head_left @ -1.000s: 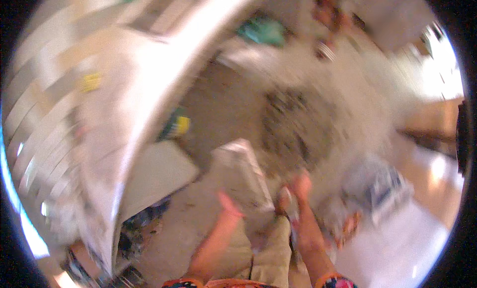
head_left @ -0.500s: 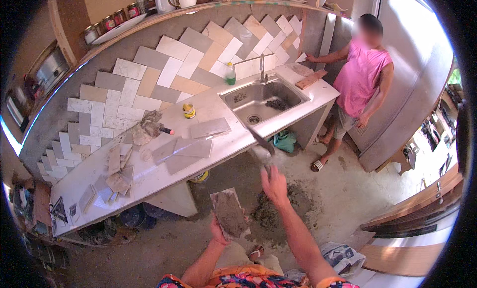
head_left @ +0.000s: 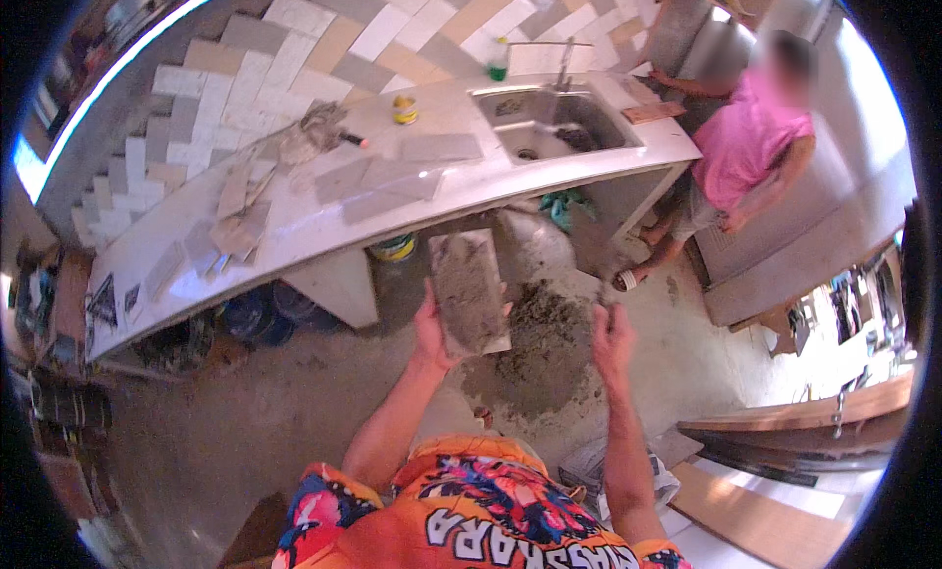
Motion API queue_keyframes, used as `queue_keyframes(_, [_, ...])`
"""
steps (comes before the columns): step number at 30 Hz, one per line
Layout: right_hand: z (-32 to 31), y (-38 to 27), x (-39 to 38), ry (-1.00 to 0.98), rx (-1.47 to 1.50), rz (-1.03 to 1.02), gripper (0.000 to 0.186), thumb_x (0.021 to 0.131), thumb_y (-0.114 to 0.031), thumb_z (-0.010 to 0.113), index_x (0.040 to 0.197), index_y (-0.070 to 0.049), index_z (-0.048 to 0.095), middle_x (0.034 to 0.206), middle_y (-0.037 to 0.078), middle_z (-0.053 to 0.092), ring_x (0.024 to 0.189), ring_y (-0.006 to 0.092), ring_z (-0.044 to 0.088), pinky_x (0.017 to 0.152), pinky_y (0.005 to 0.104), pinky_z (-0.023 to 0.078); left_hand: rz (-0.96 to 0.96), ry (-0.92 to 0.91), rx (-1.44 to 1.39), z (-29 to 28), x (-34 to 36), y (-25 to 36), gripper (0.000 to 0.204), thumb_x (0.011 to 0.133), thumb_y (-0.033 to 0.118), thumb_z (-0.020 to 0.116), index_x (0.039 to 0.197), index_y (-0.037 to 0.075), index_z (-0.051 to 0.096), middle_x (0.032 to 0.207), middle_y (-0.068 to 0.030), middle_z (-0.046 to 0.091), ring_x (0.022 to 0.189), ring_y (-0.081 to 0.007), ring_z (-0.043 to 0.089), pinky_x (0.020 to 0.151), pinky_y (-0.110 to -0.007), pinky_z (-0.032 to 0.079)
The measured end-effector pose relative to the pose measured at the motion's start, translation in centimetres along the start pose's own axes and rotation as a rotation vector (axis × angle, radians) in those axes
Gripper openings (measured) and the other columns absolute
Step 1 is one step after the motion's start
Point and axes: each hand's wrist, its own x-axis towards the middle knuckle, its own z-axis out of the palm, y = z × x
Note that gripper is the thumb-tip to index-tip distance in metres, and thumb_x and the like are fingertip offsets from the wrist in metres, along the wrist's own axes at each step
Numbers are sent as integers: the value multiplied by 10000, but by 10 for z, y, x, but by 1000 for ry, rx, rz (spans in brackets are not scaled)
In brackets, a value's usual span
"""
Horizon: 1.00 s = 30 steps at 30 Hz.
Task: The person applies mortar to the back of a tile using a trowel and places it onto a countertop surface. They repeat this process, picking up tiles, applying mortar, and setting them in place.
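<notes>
My left hand (head_left: 429,329) grips a rectangular tile (head_left: 467,289) from beneath and at its sides, with its upper face coated in grey mortar. My right hand (head_left: 611,338), to the right of the tile, is closed on the handle of a trowel (head_left: 599,284), whose grey blade is hard to make out against the floor. Below both, a dark pile of wet mortar (head_left: 540,363) lies on the concrete floor.
A white counter (head_left: 294,216) ahead holds loose tiles (head_left: 237,237), a steel sink (head_left: 549,128) and a yellow can (head_left: 405,111), below herringbone wall tiles (head_left: 383,25). A person in pink (head_left: 746,147) stands at its right end. Boards (head_left: 775,510) lie at lower right.
Since half a second ago the tile has risen in view with my left hand. My right hand and trowel have moved right, away from the tile. A second ago the view was swinging and blurred.
</notes>
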Motion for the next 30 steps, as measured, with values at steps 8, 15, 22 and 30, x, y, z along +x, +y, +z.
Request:
queue_keyframes(8, [-106, 12, -46, -170, -54, -311, 297, 938, -232, 761, 1123, -12, 687, 944, 208, 708, 822, 405, 676, 747, 472, 535, -104, -30, 15, 10, -19, 17, 746, 1071, 623, 394, 1568, 70, 450, 1496, -205, 573, 1304, -434, 609, 1120, -616, 477])
queue_keyframes(15, [-77, 12, -70, -348, 192, -10, 317, 1051, -268, 626, 1115, 40, 665, 872, 163, 696, 753, 251, 641, 676, 407, 520, -43, 59, -92, -18, -32, 8, 734, 1058, 614, 465, 1501, 32, 527, 1399, -195, 659, 1224, -357, 678, 1068, -537, 535])
queue_keyframes(22, [-6, 18, -40, -304, 291, -196, 337, 1072, -330, 618, 1043, 4, 650, 699, 10, 579, 578, 90, 507, 514, 287, 396, 30, 70, -69, -12, -71, 19, 706, 1075, 606, 433, 1537, 76, 493, 1455, -168, 620, 1284, -354, 641, 1102, -541, 506])
queue_keyframes(30, [3, 1, -57, -392, 558, -15, 327, 1074, -315, 632, 1128, 8, 639, 732, -16, 568, 576, 66, 496, 494, 255, 396, 171, -89, -157, 37, -69, 32, 786, 1043, 611, 490, 1593, 57, 405, 1557, -248, 496, 1396, -425, 527, 1181, -572, 426])
